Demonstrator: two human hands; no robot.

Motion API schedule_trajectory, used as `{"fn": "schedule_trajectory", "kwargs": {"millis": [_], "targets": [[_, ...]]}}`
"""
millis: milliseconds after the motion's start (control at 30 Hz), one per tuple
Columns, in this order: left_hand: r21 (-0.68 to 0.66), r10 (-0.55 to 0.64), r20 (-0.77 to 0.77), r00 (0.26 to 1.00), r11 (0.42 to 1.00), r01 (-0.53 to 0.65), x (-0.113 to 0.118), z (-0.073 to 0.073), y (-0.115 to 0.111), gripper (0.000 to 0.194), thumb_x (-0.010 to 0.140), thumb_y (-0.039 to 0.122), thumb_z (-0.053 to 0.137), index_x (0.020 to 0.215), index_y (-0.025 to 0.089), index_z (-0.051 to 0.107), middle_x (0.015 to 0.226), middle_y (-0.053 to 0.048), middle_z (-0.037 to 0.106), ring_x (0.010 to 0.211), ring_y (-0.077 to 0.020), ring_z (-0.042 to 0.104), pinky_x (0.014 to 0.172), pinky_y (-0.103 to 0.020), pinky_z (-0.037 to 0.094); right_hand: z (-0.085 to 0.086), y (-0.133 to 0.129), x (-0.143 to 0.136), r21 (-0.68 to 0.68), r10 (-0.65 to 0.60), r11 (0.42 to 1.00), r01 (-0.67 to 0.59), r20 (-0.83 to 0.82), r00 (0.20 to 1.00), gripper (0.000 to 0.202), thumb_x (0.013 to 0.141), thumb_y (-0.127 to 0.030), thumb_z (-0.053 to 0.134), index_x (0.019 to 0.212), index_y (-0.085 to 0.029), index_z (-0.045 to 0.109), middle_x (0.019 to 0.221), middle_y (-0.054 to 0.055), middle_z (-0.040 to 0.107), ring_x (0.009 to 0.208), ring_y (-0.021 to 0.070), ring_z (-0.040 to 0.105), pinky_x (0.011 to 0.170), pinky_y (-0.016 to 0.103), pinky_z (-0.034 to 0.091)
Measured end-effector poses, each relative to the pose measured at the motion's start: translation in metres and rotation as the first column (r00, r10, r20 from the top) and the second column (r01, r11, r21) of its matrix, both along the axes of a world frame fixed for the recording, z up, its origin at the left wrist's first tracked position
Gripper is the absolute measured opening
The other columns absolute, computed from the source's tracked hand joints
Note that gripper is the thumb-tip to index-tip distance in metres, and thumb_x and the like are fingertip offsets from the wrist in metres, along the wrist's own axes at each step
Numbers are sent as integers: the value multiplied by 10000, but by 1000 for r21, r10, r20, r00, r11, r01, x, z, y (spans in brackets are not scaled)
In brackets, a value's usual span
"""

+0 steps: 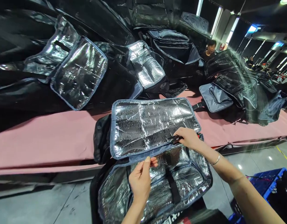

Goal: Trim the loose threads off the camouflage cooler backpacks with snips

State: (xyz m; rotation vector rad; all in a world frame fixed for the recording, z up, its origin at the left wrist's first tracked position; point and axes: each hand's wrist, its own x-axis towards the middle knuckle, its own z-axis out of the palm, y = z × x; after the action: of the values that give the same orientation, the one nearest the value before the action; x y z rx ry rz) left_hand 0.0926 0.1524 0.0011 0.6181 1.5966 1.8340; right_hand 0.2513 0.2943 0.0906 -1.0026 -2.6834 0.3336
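Note:
An insulated bag with a silver foil lining lies open in front of me, its foil-lined lid folded back onto the pink surface. My left hand is closed in a pinch at the blue-grey edging where lid and bag meet. Small black thread snips are in my right hand, their pointed tips aimed left along the lid's lower edge. A black strap crosses the foil inside the bag.
The pink-covered table runs across the view. Other foil-lined bags are piled behind, with a grey-lined black bag at right. A blue crate stands on the floor at lower right. A person is in the background.

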Motion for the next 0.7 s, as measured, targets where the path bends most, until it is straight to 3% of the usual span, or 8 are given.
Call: {"fn": "schedule_trajectory", "kwargs": {"millis": [233, 333, 400, 467, 533, 567, 633, 700], "targets": [[-25, -37, -47, 998, 999, 36, 1, 8, -1, 315, 760, 438, 565, 718, 136, 647, 699, -52, 680, 594, -164, 612, 632, -310, 522, 0, -3, -12, -9, 23, 1000, -22, 118, 993, 354, 709, 2, 509, 942, -222, 654, 964, 17, 655, 863, 160, 602, 624, 225, 372], [-35, -97, -288, 953, 995, 91, -7, 24, -5, 320, 818, 430, 498, 768, 149, 642, 738, -54, 678, 618, -164, 618, 661, -311, 513, 5, 2, -18, -50, -19, 998, 26, 134, 991, 322, 718, -11, 487, 909, -208, 656, 931, 29, 670, 841, 175, 604, 614, 230, 366], [14, -76, -594, 801, 994, 105, -15, 39, -5, 283, 840, 388, 482, 783, 166, 647, 761, -60, 680, 675, -171, 622, 718, -314, 494, 12, 7, -22, -113, -22, 993, 40, 160, 987, 267, 749, -49, 487, 874, -204, 665, 881, 35, 684, 798, 187, 608, 593, 234, 357], [55, -9, -839, 544, 993, 101, -25, 54, 0, 230, 832, 356, 512, 840, 181, 661, 826, -76, 689, 770, -196, 618, 797, -336, 460, 21, 11, -26, -177, -7, 983, 39, 182, 983, 235, 763, -70, 499, 858, -196, 672, 863, 43, 691, 765, 193, 608, 572, 235, 346], [18, -16, -951, 308, 994, 106, -34, 67, 10, 237, 824, 365, 530, 908, 193, 670, 880, -88, 690, 823, -225, 600, 815, -356, 436, 28, 13, -28, -228, 14, 973, 29, 186, 982, 229, 751, -54, 515, 843, -187, 677, 860, 46, 693, 759, 186, 606, 570, 230, 344], [-28, -53, -973, 225, 993, 114, -38, 71, 16, 256, 829, 380, 518, 924, 199, 673, 887, -89, 687, 819, -232, 590, 794, -357, 433, 30, 15, -29, -246, 24, 969, 23, 183, 983, 216, 747, -48, 526, 828, -181, 677, 859, 47, 692, 759, 180, 603, 577, 225, 347], [-127, -149, -978, 143, 980, 152, -44, 75, 29, 290, 854, 399, 460, 891, 212, 679, 863, -79, 682, 786, -229, 576, 745, -339, 431, 32, 17, -29, -275, 43, 962, 6, 172, 984, 145, 766, -80, 555, 779, -166, 672, 840, 49, 686, 747, 167, 594, 591, 219, 353], [-224, -249, -959, 137, 959, 171, -48, 75, 41, 311, 863, 400, 420, 836, 223, 675, 833, -63, 680, 773, -221, 577, 717, -316, 427, 31, 19, -29, -297, 67, 955, -17, 158, 985, 98, 794, -156, 588, 730, -149, 662, 810, 51, 675, 723, 155, 581, 597, 217, 354]]}}
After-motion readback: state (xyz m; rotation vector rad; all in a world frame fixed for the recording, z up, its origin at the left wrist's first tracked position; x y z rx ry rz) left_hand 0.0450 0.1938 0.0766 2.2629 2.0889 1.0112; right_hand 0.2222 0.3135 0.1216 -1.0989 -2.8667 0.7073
